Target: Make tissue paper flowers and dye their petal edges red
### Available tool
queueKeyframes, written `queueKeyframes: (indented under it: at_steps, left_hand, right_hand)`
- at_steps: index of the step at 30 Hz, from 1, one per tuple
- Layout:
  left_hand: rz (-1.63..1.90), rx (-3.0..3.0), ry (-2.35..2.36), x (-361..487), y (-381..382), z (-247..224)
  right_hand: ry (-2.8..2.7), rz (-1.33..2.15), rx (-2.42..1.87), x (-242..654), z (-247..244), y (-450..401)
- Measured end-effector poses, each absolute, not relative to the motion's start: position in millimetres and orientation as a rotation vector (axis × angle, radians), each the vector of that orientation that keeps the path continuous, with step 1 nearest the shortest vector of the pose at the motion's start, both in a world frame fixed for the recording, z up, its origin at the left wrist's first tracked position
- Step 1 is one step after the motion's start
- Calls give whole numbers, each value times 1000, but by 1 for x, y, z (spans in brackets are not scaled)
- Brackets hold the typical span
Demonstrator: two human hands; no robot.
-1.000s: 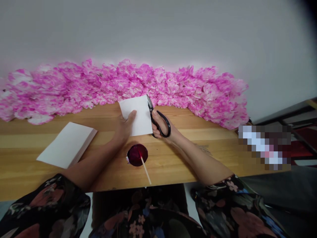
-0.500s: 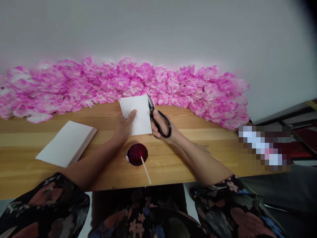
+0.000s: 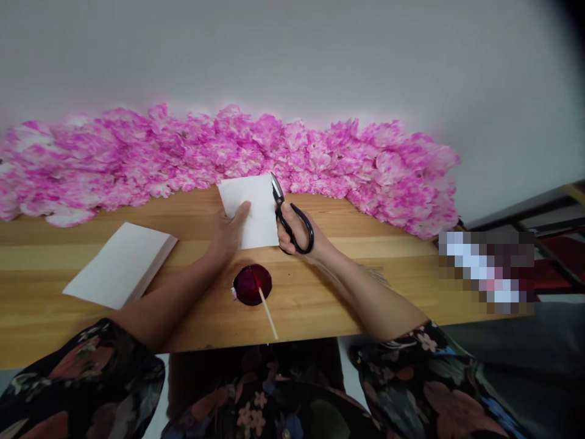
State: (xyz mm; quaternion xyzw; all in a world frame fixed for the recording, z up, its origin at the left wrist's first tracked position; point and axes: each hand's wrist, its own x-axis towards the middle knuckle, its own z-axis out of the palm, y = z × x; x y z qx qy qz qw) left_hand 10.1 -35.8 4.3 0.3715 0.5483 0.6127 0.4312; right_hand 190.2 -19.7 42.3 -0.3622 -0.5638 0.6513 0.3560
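A white square of paper [image 3: 258,216] is held up over the table, with my left hand [image 3: 228,231] gripping its left side, thumb on the near face. My right hand [image 3: 297,230] is closed on black-handled scissors [image 3: 277,194], whose blades point up along the paper's right edge. Nearer me, below the paper, sits a small dish of dark red liquid [image 3: 249,285] with a pale stick [image 3: 269,314] leaning in it. To the left lies a thick stack of white paper [image 3: 119,265].
Pink and white ruffled flowers [image 3: 315,155] line the back of the wooden table [image 3: 320,317] against a grey wall. Thin sticks [image 3: 375,275] lie beyond my right forearm. A blurred, pixelated item [image 3: 484,268] is at the right end.
The whole view has shifted very slightly. The paper, scissors and both hands keep nearly the same positions and grips.
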Motion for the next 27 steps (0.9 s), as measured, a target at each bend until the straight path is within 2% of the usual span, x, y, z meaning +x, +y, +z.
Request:
queueKeyframes:
  at_steps: [9, 18, 27]
  left_hand:
    - [1585, 899, 1372, 12, -34, 5]
    - [1606, 889, 1403, 11, -31, 0]
    - [1567, 863, 1420, 10, -34, 7]
  right_hand:
    - [-1325, 1737, -893, 188, 48, -21]
    - [-1228, 1937, -895, 189, 50, -16]
    - [-1245, 1933, -857, 191, 47, -14]
